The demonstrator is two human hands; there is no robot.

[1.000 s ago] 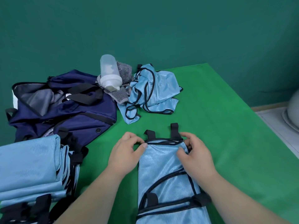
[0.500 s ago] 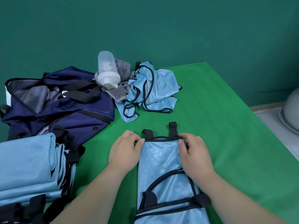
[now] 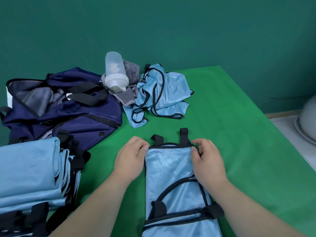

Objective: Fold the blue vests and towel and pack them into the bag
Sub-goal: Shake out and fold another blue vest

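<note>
A light blue vest [image 3: 171,170] with black trim lies folded into a long strip on the green table, running toward me. My left hand [image 3: 131,156] pinches its far left corner and my right hand [image 3: 207,159] pinches its far right corner. A crumpled blue vest [image 3: 164,93] lies further back. A stack of folded blue vests [image 3: 30,171] sits at the near left. The navy bag [image 3: 68,106] lies open at the back left. A grey striped towel [image 3: 130,74] is bunched between the bag and the crumpled vest.
A translucent white bottle [image 3: 115,71] lies on the towel, cap toward me. The green table [image 3: 239,134] ends at the right, where a pale floor and a grey rounded object [image 3: 307,120] show. A teal wall stands behind.
Both hands have stayed at the far end of the folded vest, with fingers shifting from pressing on the cloth to pinching its two corners. The view has moved slightly.
</note>
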